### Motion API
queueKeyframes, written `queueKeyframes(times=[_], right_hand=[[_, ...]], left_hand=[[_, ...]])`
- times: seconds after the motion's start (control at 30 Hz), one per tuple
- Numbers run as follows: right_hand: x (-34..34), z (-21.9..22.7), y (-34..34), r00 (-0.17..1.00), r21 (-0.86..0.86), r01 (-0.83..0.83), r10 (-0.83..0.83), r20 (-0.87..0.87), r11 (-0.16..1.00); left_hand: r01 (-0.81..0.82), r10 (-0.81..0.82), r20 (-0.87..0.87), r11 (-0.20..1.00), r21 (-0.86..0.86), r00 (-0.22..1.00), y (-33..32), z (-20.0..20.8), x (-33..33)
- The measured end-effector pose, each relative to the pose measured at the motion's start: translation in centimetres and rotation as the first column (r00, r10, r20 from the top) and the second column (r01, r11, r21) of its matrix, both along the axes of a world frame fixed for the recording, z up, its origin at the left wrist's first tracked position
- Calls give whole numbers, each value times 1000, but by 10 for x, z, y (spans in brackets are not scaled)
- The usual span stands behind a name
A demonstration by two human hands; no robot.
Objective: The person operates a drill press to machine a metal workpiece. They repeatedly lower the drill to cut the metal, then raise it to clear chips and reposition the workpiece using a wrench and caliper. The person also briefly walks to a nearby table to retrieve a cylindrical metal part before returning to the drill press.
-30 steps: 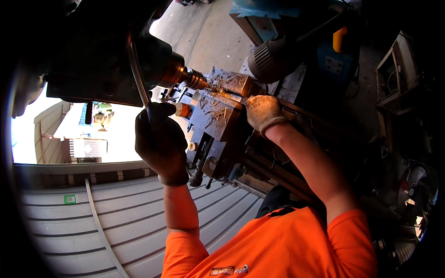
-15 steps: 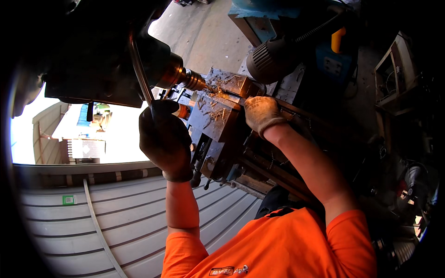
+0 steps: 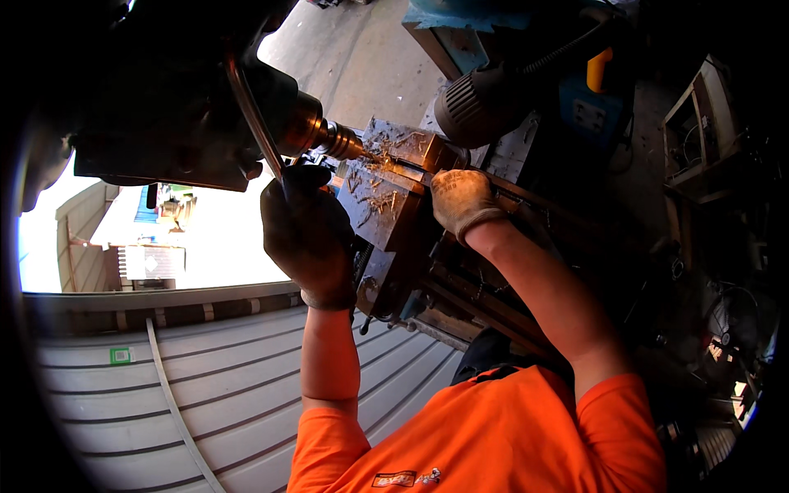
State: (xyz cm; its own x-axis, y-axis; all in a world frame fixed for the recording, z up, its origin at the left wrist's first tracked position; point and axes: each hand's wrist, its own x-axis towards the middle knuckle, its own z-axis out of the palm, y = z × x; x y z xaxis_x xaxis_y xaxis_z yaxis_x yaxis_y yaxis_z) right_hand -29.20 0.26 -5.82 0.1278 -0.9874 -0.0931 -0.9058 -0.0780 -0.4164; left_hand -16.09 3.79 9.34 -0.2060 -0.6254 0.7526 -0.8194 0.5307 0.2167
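My left hand (image 3: pixel 308 242), in a dark-looking work glove, is wrapped round the lower end of a bare metal lever (image 3: pixel 253 111) on the machine's dark head. In a pale, soiled glove, my right hand (image 3: pixel 462 200) is closed in a fist at the right side of a metal vise (image 3: pixel 380 215); what its fingers hold is hidden. A narrow piece (image 3: pixel 407 172) lies between the vise jaws and runs toward that fist. The machine's spindle (image 3: pixel 341 141) points at the jaws, its tip among curled metal shavings (image 3: pixel 380 199) that litter the vise.
A ribbed black lamp (image 3: pixel 470 108) on a flexible neck hangs just beyond my right hand. Behind it stands a blue machine body (image 3: pixel 477 51). Ribbed grey panelling (image 3: pixel 246 370) lies at the lower left, and a metal frame (image 3: pixel 699 131) stands at the far right.
My left hand has swung a little to the right together with the lever's end. My right hand stays beside the vise, almost unmoved.
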Motion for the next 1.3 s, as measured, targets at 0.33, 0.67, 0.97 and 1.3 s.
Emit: queueKeyframes(times=[0.33, 0.67, 0.97, 1.3], right_hand=[[3, 0, 3, 1000, -25, 29, -29, -2, 999], [-6, 3, 1, 1000, -39, -8, 7, -22, 999], [-8, 3, 4, 999, 5, -25, 25, -35, 1000], [-2, 8, -2, 1000, -10, -6, 6, 5, 1000]], left_hand=[[609, -112, -952, 788, 91, 287, -13, -21, -10], [80, -83, 64, 995, 54, 994, -8, 5, 17], [-32, 31, 402, 999, -3, 915, 4, 15, 7], [179, -69, -275, 899, 400, 959, 6, 13, 18]])
